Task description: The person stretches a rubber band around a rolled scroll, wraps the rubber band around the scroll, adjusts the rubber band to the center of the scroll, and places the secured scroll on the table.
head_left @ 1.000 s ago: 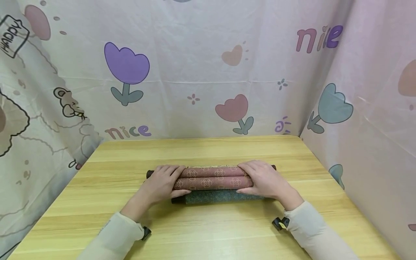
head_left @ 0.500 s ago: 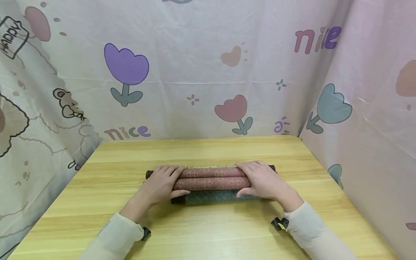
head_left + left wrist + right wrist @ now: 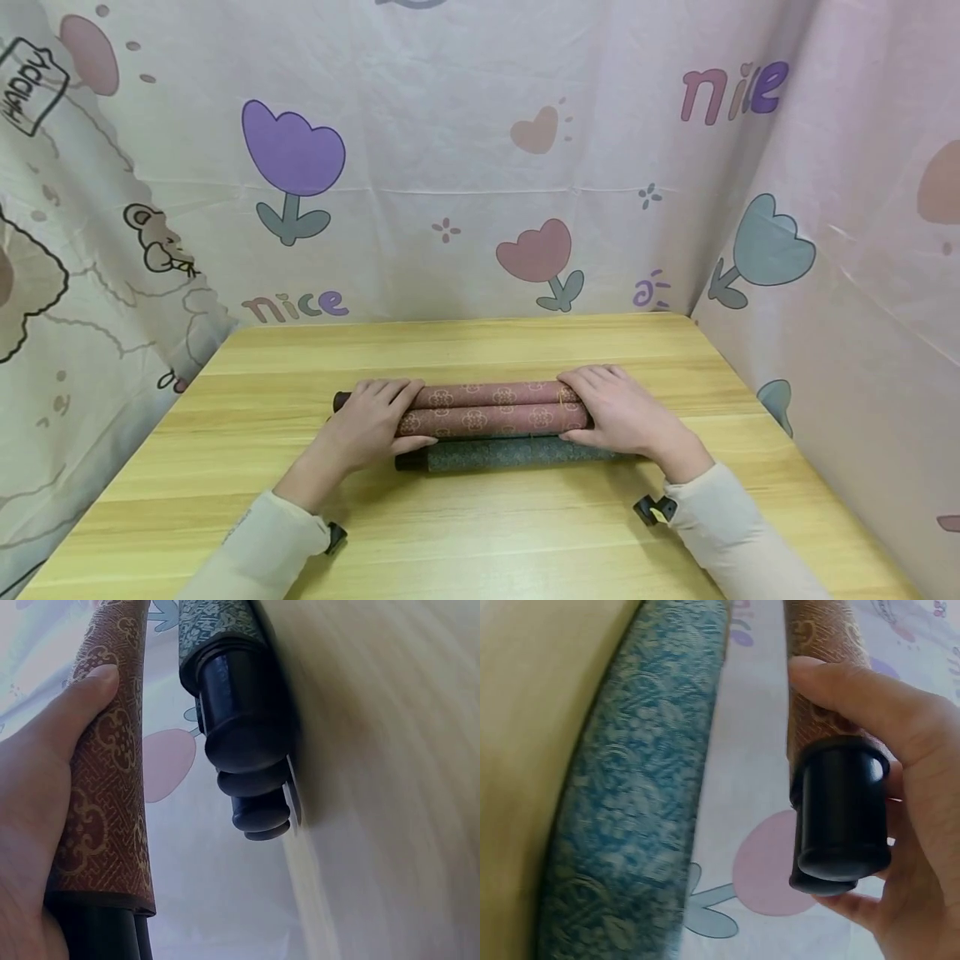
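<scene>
Two red-brown patterned scrolls lie side by side, a front one (image 3: 480, 422) and a rear one (image 3: 491, 395), across the head view. My left hand (image 3: 369, 421) grips their left ends, its thumb along the front one. At the other end my right hand (image 3: 628, 418) holds them, fingers over the back and thumb in front; the right wrist view shows their black end knobs (image 3: 844, 814) inside that grip. Below and nearer the body lies a blue-green scroll (image 3: 502, 454) on the table. Both wrist views show a gap between it and the red scrolls.
The wooden table (image 3: 465, 533) ends at a printed curtain (image 3: 420, 267) behind and at both sides. Several black scroll ends (image 3: 247, 712) line up beyond one another in the left wrist view, low over the table.
The red scrolls have risen slightly, covering the yellowish strip that showed behind them. My right hand has shifted a little to the right; the left has hardly moved. The blue-green scroll stays put.
</scene>
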